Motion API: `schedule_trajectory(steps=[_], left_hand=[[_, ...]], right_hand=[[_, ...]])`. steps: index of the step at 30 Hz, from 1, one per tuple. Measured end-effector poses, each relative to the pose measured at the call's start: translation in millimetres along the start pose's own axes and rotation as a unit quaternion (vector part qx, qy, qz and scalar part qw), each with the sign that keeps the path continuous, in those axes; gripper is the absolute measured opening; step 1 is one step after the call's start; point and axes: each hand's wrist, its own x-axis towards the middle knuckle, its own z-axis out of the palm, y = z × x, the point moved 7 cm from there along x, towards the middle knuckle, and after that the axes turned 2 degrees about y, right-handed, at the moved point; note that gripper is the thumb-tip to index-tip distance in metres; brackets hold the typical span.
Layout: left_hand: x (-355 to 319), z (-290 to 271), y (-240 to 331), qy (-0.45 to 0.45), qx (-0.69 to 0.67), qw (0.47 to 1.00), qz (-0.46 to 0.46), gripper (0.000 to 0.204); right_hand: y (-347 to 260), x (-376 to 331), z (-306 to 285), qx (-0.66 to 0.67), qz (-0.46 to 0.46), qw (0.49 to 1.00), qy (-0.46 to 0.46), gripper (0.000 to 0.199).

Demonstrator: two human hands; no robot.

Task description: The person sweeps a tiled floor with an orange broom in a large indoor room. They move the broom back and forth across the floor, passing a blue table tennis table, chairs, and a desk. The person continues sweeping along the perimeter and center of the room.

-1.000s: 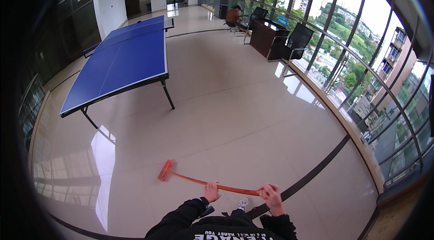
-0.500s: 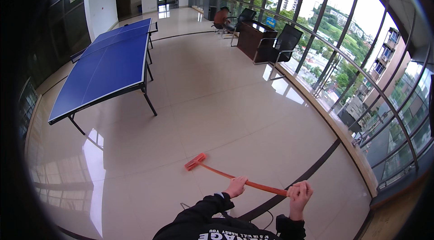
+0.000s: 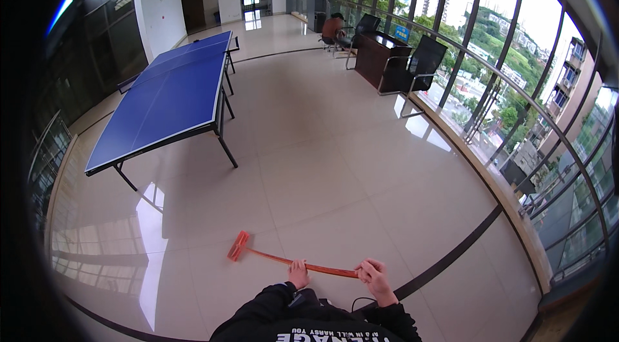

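A red broom (image 3: 269,256) with a long handle and a wide, block-shaped head reaches from my hands out to the left. Its head (image 3: 238,246) rests on the glossy tiled floor, and the bristles are too small to make out. Partway along the handle, my left hand (image 3: 298,274) is closed round it. At the upper end, close to my body, my right hand (image 3: 375,277) grips the handle too. Both sleeves are black.
A blue table tennis table (image 3: 167,94) stands on the left. Far right of centre are a dark wooden desk (image 3: 374,61), a black chair (image 3: 425,65) and a seated person (image 3: 333,27). A railing (image 3: 509,74) and tall windows run along the right side.
The broom head has swept left across the floor and turned more upright in view. Both my hands have moved left with the handle, still gripping it.
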Motion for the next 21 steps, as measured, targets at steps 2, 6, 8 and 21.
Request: schedule_trajectory(steps=[2, 6, 8, 21], left_hand=[[5, 4, 18, 0.029, -0.029, 0.999, 0.018, 0.075], [39, 20, 92, -0.021, -0.059, 0.989, 0.13, 0.078], [62, 22, 141, -0.051, -0.096, 0.974, 0.201, 0.076], [151, 29, 260, -0.098, -0.114, 0.934, 0.324, 0.031]], right_hand=[[-16, -3, -12, -0.007, -0.023, 0.999, 0.033, 0.025], [-70, -19, -52, -0.001, -0.097, 0.983, 0.154, 0.026], [-100, -33, -68, 0.016, -0.161, 0.964, 0.209, 0.026], [-156, -17, -89, -0.102, -0.271, 0.919, 0.266, 0.034]])
